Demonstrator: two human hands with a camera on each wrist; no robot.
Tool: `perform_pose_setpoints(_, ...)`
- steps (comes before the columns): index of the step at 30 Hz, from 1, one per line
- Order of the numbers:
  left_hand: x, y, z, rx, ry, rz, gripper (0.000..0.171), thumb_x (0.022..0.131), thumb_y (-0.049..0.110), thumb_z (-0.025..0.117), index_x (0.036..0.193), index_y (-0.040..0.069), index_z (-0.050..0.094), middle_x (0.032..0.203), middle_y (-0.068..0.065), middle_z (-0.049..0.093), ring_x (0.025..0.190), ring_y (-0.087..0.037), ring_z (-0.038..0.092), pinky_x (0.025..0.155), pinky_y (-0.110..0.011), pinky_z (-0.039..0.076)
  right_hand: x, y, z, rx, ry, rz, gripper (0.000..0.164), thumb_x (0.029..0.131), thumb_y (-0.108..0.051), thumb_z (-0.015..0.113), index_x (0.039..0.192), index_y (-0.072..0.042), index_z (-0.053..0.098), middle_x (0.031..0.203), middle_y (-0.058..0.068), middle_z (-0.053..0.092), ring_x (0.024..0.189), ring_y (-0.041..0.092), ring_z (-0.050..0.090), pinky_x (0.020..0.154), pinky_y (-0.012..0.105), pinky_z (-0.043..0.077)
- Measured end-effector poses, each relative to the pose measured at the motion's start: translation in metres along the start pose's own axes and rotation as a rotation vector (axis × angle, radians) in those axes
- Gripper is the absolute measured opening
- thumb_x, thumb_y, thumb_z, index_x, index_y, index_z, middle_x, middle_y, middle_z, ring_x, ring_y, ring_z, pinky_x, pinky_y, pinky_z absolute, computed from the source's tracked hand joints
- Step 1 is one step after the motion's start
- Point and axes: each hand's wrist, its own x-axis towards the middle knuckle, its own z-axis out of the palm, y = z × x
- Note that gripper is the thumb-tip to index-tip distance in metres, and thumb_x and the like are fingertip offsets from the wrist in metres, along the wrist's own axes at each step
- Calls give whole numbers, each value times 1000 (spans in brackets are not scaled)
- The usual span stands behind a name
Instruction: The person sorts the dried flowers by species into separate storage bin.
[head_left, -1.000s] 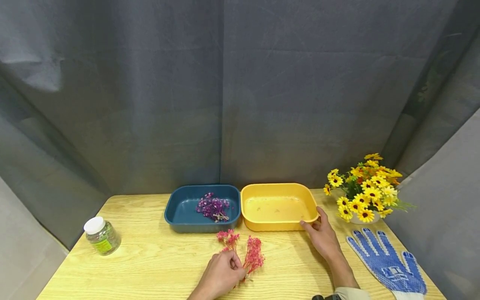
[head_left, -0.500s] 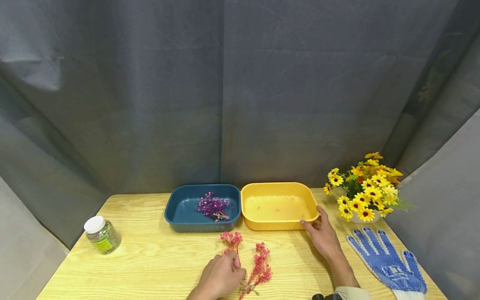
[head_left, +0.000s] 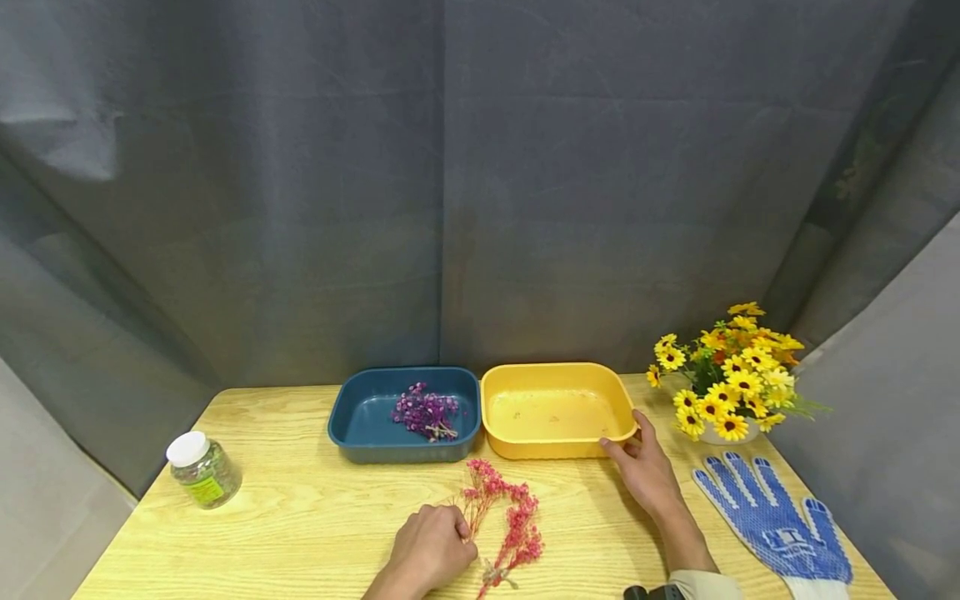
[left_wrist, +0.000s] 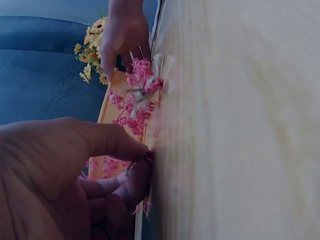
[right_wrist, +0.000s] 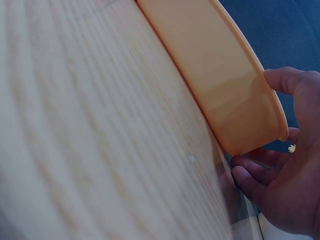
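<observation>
In the head view my left hand [head_left: 430,546] is low over the table, pinching the stems of a small bunch of pink dried flowers [head_left: 484,482] between thumb and forefinger. A second pink bunch [head_left: 522,533], tied with twine at its stems, lies on the table just right of that hand. My right hand [head_left: 647,479] grips the near right corner of a yellow tray [head_left: 555,451]. Its thumb [right_wrist: 282,80] is on the rim in the right wrist view, with other fingers lower against the outer wall. Left of this tray, a dark blue tray [head_left: 405,455] holds purple dried flowers [head_left: 424,412].
A white-lidded jar [head_left: 204,471] stands at the left of the wooden table [head_left: 300,533]. On the right are a pot of yellow artificial flowers [head_left: 731,387] and a blue-and-white work glove [head_left: 783,525]. A grey curtain [head_left: 442,208] hangs behind the table.
The two pink bunches have come apart at the stems; one now lies flat at the right. My left hand has shifted slightly left and down with the other. The right hand stays put.
</observation>
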Motion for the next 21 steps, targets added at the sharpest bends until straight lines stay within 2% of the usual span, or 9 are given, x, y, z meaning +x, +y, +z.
perform_pose_setpoints(7, -1, -2, -5, -22, 23, 11, 15, 75, 22, 65, 62, 27, 58, 58, 11, 52, 50, -9, 46, 48, -29, 38, 0, 0, 0, -4, 1, -8, 103, 88, -70, 48, 156, -18, -8, 152, 25, 34, 135, 39, 43, 107, 59, 32)
perform_pose_setpoints(15, 0, -1, -16, -97, 114, 54, 14, 78, 19, 64, 67, 26, 61, 57, 13, 52, 50, -5, 44, 46, -25, 35, 0, 0, 0, -5, 6, -10, 102, 88, -69, 49, 156, -17, -7, 153, 25, 33, 134, 39, 44, 106, 59, 34)
perform_pose_setpoints(21, 3, 2, -22, -203, 160, 30, 10, 79, 20, 64, 72, 27, 64, 67, 15, 60, 52, -6, 45, 53, -25, 38, 0, -1, 0, -3, 4, -5, 103, 88, -69, 49, 156, -17, -7, 152, 25, 34, 134, 39, 44, 106, 59, 33)
